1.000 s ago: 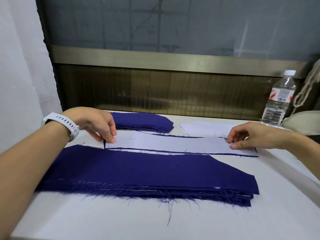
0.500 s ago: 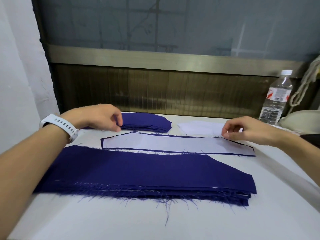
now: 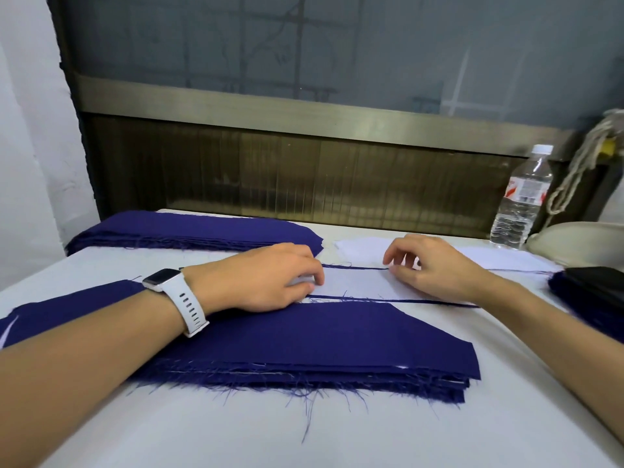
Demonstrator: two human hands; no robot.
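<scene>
Nearest, at 6 o'clock, the bare white table top [image 3: 337, 434] is seen. Just beyond it a thick stack of dark blue cut fabric pieces with frayed edges [image 3: 320, 346] is laid, long axis 9 to 3 o'clock. The left forearm, with a white strap watch [image 3: 179, 298] on the wrist, is crossed over that stack. Just beside the stack, at its 12 o'clock, the thing in hand is found: a long white interlining strip [image 3: 358, 285], laid on a single dark blue fabric piece [image 3: 405, 301] of which only thin edges show. Its long axis also runs 9 to 3. The left hand [image 3: 266, 282] is set on the strip's 9 o'clock part, fingers curled, tips on the white; pinching or mere pressing cannot be told. The right hand [image 3: 435, 268] is set toward the 3 o'clock part, fingers loosely bent and spread, nothing gripped. Both hands are about equally near, with the strip's free middle between them. The coming move is judged to turn on keeping white edges parallel to blue ones. Farther off are noted:
- at 10 o'clock, a second dark blue fabric stack [image 3: 189, 231];
- at 1 o'clock, loose white cut pieces [image 3: 361, 246];
- at 3 o'clock, a flat black slab [image 3: 597, 282] on another dark blue pile [image 3: 580, 309];
- at 2 o'clock, a capped clear plastic bottle [image 3: 523, 197], upright, water seemingly inside, level unreadable;
- beside the bottle, a pale twisted rope [image 3: 580, 163].
</scene>
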